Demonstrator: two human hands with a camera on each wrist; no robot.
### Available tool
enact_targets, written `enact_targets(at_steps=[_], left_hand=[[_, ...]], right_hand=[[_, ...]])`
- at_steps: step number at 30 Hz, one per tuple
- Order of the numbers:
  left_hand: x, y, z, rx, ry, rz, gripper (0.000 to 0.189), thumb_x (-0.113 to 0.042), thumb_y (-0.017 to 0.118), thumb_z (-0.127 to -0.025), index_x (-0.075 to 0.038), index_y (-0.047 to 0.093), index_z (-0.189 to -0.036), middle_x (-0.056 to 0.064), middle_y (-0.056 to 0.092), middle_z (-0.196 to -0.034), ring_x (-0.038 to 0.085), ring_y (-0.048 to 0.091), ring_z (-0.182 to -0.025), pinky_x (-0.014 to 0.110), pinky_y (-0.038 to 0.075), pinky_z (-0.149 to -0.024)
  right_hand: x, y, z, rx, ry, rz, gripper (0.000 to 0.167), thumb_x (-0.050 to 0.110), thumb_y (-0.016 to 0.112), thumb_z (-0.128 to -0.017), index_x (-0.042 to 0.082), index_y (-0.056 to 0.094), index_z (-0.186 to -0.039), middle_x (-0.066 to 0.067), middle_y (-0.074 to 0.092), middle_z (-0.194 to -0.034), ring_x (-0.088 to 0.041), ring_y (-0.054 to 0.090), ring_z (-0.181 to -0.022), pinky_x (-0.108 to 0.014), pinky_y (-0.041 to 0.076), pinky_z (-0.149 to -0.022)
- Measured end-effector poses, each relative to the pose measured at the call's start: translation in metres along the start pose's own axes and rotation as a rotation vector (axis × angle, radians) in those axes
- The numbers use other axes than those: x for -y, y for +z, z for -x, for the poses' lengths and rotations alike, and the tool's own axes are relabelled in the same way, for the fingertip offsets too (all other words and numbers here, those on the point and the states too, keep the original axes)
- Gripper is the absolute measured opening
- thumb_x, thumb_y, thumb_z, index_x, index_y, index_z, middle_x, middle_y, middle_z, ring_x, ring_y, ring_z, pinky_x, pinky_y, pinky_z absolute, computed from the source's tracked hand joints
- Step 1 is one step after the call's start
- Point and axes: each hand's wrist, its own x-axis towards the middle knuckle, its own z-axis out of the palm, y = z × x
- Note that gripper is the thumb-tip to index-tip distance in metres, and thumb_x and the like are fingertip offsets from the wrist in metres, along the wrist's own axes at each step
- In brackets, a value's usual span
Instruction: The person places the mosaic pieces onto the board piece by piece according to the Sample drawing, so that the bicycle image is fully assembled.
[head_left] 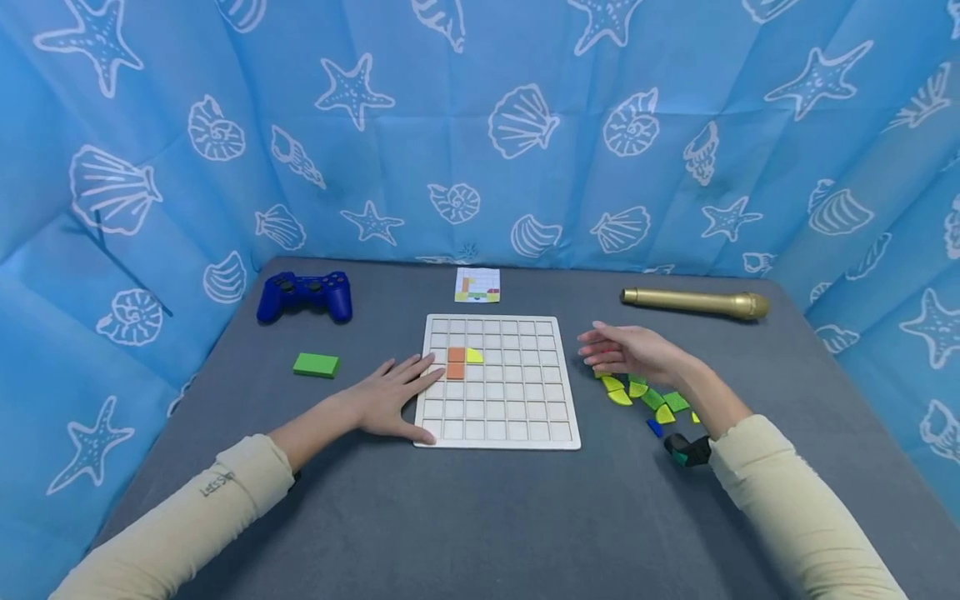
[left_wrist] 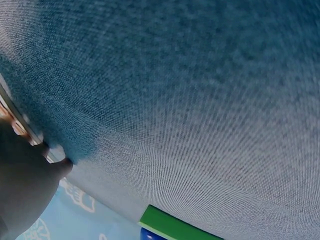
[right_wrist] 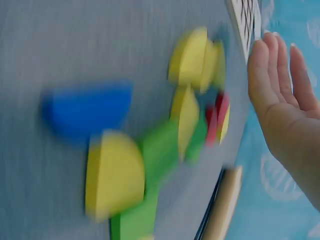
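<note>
A white grid board lies flat at the middle of the table. Two orange squares and a yellow quarter-circle piece sit in its upper left cells. My left hand rests on the board's left edge, fingers spread and thumb at the lower left corner. Over the loose pieces on the right hovers my right hand; its fingers are extended and nothing shows in them in the right wrist view. Below it lie yellow pieces, green pieces, a blue piece and red pieces, partly blurred.
A printed pattern card lies behind the board. At the left are a blue game controller and a green block. A gold microphone lies at the back right. A patterned blue curtain encloses the table.
</note>
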Motion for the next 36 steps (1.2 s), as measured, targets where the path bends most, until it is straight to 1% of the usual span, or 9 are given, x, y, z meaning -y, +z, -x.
enact_targets(at_steps=[4, 9, 14, 19, 23, 28, 31, 34, 36], left_hand=[[0.001, 0.000, 0.000, 0.001, 0.002, 0.001, 0.106, -0.081, 0.049, -0.075, -0.022, 0.011, -0.155, 0.005, 0.000, -0.159, 0.028, 0.002, -0.144, 0.056, 0.006, -0.110], [0.000, -0.001, 0.000, 0.004, 0.002, 0.001, 0.105, -0.080, 0.050, -0.076, -0.022, 0.011, -0.155, 0.005, 0.000, -0.159, 0.027, 0.002, -0.144, 0.056, 0.005, -0.110], [-0.001, -0.002, 0.001, 0.008, 0.002, 0.001, 0.105, -0.078, 0.051, -0.077, -0.022, 0.011, -0.155, 0.005, 0.000, -0.159, 0.027, 0.002, -0.144, 0.056, 0.005, -0.110], [-0.001, -0.003, 0.000, 0.012, -0.001, 0.013, 0.105, -0.079, 0.051, -0.076, -0.022, 0.011, -0.155, 0.005, 0.000, -0.159, 0.027, 0.002, -0.144, 0.057, 0.006, -0.110], [0.000, -0.002, 0.000, 0.011, -0.005, 0.007, 0.106, -0.080, 0.050, -0.075, -0.023, 0.010, -0.155, 0.005, -0.001, -0.159, 0.027, 0.002, -0.144, 0.056, 0.005, -0.110], [0.001, -0.001, 0.000, 0.006, -0.002, 0.009, 0.106, -0.080, 0.049, -0.075, -0.023, 0.010, -0.155, 0.004, -0.001, -0.159, 0.027, 0.002, -0.144, 0.057, 0.005, -0.110], [0.001, -0.001, -0.001, 0.008, -0.006, 0.012, 0.106, -0.081, 0.049, -0.075, -0.023, 0.010, -0.155, 0.004, -0.001, -0.159, 0.027, 0.001, -0.144, 0.056, 0.005, -0.110], [0.001, -0.001, -0.001, 0.011, -0.009, 0.013, 0.107, -0.082, 0.048, -0.074, -0.023, 0.010, -0.155, 0.004, -0.001, -0.159, 0.027, 0.001, -0.144, 0.056, 0.005, -0.110], [0.000, 0.000, -0.001, 0.012, -0.011, 0.012, 0.107, -0.082, 0.048, -0.074, -0.023, 0.010, -0.155, 0.003, -0.001, -0.159, 0.027, 0.001, -0.144, 0.056, 0.005, -0.110]], right_hand=[[0.000, -0.028, 0.013, -0.049, -0.002, 0.005, 0.069, 0.041, 0.040, -0.102, -0.014, 0.029, -0.141, -0.023, 0.052, -0.128, -0.023, 0.060, -0.107, -0.038, 0.044, -0.096], [-0.005, -0.057, 0.027, -0.089, -0.019, 0.002, 0.073, 0.043, 0.040, -0.101, -0.015, 0.024, -0.143, -0.012, 0.058, -0.122, -0.019, 0.060, -0.109, -0.037, 0.042, -0.097], [-0.014, -0.079, 0.036, -0.134, -0.006, -0.011, 0.073, 0.044, 0.039, -0.101, -0.012, 0.022, -0.144, -0.004, 0.060, -0.117, -0.014, 0.060, -0.107, -0.035, 0.042, -0.097], [-0.026, -0.095, 0.042, -0.169, 0.000, 0.031, 0.076, 0.046, 0.038, -0.101, -0.012, 0.017, -0.146, -0.001, 0.059, -0.117, -0.007, 0.060, -0.104, -0.030, 0.044, -0.095], [-0.037, -0.106, 0.047, -0.202, 0.007, 0.074, 0.076, 0.046, 0.036, -0.101, -0.011, 0.015, -0.147, -0.004, 0.057, -0.122, -0.001, 0.059, -0.100, -0.028, 0.045, -0.093], [-0.049, -0.118, 0.056, -0.278, 0.015, 0.176, 0.075, 0.047, 0.033, -0.101, -0.009, 0.017, -0.148, -0.006, 0.054, -0.125, 0.006, 0.057, -0.094, -0.022, 0.048, -0.086], [-0.054, -0.122, 0.060, -0.315, 0.027, 0.209, 0.075, 0.048, 0.034, -0.101, -0.008, 0.018, -0.149, -0.011, 0.051, -0.128, 0.007, 0.056, -0.092, -0.020, 0.048, -0.084], [-0.057, -0.124, 0.064, -0.320, 0.046, 0.224, 0.074, 0.047, 0.035, -0.102, -0.007, 0.017, -0.149, -0.019, 0.046, -0.135, 0.007, 0.056, -0.092, -0.021, 0.048, -0.083], [-0.058, -0.124, 0.067, -0.310, 0.056, 0.229, 0.074, 0.045, 0.036, -0.102, -0.008, 0.016, -0.149, -0.021, 0.045, -0.136, 0.007, 0.055, -0.092, -0.021, 0.048, -0.083]])
